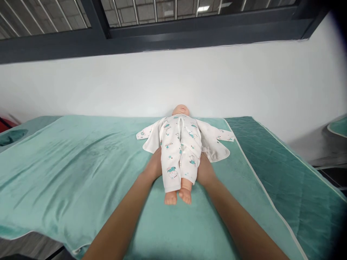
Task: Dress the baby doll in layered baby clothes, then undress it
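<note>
Left hand (155, 164) and right hand (205, 169) are touching a dressed doll (170, 155).
I cannot tell their hidden grip; green cloth (89, 162) is lying underneath, below a barred window (176, 35).

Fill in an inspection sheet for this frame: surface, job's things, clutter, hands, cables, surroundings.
Surface: light green cover, creased on the left; darker green cloth on the right.
Job's things: doll on its back, feet bare; printed white clothing, sleeves spread sideways.
Clutter: partly visible red item, left edge.
Hands: left hand and right hand flank the doll; grip partly hidden.
Cables: thin dark line at lower left, unclear.
Surroundings: white wall, dark window frame, metal bars.
</note>
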Demonstrator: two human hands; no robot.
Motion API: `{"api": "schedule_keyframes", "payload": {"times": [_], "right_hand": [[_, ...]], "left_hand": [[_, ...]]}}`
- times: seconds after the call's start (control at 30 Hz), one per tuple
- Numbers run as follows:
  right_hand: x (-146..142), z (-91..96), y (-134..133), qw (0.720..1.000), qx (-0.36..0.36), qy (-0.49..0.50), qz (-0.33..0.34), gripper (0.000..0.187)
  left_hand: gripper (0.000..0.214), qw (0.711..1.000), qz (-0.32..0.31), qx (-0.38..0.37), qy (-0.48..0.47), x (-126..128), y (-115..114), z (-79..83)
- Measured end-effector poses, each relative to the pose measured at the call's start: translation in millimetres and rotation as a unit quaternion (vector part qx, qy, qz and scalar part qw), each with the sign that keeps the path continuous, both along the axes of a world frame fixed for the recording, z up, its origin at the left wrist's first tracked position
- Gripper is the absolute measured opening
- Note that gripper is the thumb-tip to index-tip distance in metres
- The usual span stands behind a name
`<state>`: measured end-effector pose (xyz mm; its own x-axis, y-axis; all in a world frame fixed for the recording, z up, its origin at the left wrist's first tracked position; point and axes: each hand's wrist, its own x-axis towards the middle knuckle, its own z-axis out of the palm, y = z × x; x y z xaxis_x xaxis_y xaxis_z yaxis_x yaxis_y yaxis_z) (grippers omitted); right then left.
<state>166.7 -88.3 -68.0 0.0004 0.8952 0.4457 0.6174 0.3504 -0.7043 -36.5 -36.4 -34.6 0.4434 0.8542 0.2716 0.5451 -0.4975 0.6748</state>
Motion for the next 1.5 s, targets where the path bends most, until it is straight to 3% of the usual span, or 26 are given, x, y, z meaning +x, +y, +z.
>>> {"api": "schedule_keyframes", "payload": {"times": [0.17, 0.4, 0.6, 0.7, 0.8, 0.97, 1.1, 1.3, 1.5], "right_hand": [[4.2, -1.8, -1.9, 0.991, -0.028, 0.116, 0.057, 0.033], [8.5, -2.1, -0.9, 0.992, 0.014, 0.086, 0.086, 0.038], [11.9, -4.2, -3.9, 0.992, 0.02, 0.072, 0.098, 0.041], [12.4, -5.0, -4.6, 0.996, 0.004, 0.027, 0.083, 0.037], [14.9, -3.5, -5.3, 0.998, -0.002, -0.061, 0.026, 0.032], [24.3, 3.5, -13.9, 0.971, -0.076, -0.207, -0.092, 0.018], [28.5, 7.4, -20.3, 0.955, -0.127, -0.205, -0.171, 0.022], [25.9, 6.8, -35.2, 0.989, -0.009, 0.012, -0.149, 0.027], [8.2, -2.1, -80.0, 0.998, 0.033, 0.048, -0.016, 0.01]], "left_hand": [[0.036, 0.999, -0.011, 0.044, -0.013, -4.1, 5.9, -9.3], [0.025, 0.983, 0.033, 0.162, 0.074, -15.6, 14.6, -23.8], [0.021, 0.961, 0.043, 0.232, 0.146, -25.0, -8.3, -23.9], [0.018, 0.964, 0.062, 0.209, 0.152, -29.5, -19.9, -25.7], [0.019, 0.974, 0.081, 0.164, 0.132, -31.9, -19.7, -28.1], [0.019, 0.985, 0.13, 0.11, 0.003, -34.9, -10.5, -28.8], [0.017, 0.979, 0.185, 0.067, -0.06, -35.4, -7.5, -27.2], [0.032, 0.978, 0.197, 0.047, -0.047, -34.1, -4.1, -27.6], [0.037, 0.981, 0.166, 0.053, -0.081, -36.6, -22.9, -22.8]]}}
